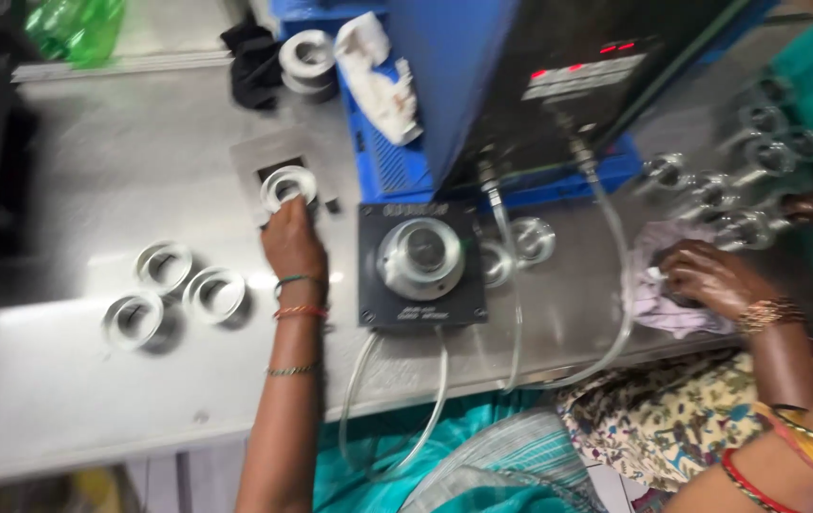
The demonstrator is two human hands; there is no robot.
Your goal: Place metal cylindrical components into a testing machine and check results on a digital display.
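Head view, steel table (pixel 93 152), blue machine (pixel 444 85)

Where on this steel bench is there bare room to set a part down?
Bare steel table lies behind the three metal rings, and along the near edge left of the left hand, which touches a ring. It is crowded right of the black fixture, around the cloth and metal fittings.

My left hand (pixel 292 245) holds a ring (pixel 287 185) on a small plate (pixel 268 157) on the table (pixel 93 161). Three rings (pixel 176 293) lie left of my hand. A gauge block (pixel 421 264) sits just right of it, two rings (pixel 516 249) right of that, the machine (pixel 539 85) behind. Far right, another person's hand (pixel 710 280) rests on a cloth (pixel 658 285), more rings (pixel 739 180) behind it.
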